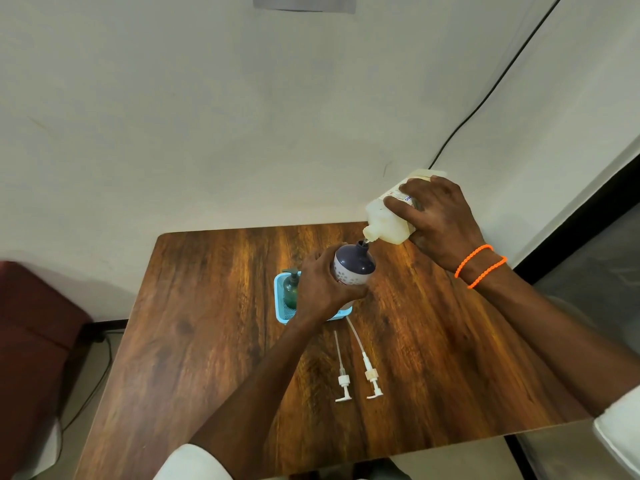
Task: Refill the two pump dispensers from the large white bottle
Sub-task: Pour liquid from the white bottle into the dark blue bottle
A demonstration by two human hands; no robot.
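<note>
My right hand [440, 220] grips the large white bottle [386, 220], tilted with its spout down over the open neck of a purple-topped dotted dispenser bottle [353, 265]. My left hand [322, 289] holds that dispenser upright above the blue basket [281, 308]. A green pump dispenser [291, 287] with its pump on stands in the basket. Two white pump heads with long tubes [343, 375] [369, 368] lie on the wooden table [207, 341] in front of the basket.
The table stands against a white wall. A black cable [485, 95] runs down the wall at right. A dark red seat [31, 323] stands to the left of the table. Orange bands [481, 265] circle my right wrist.
</note>
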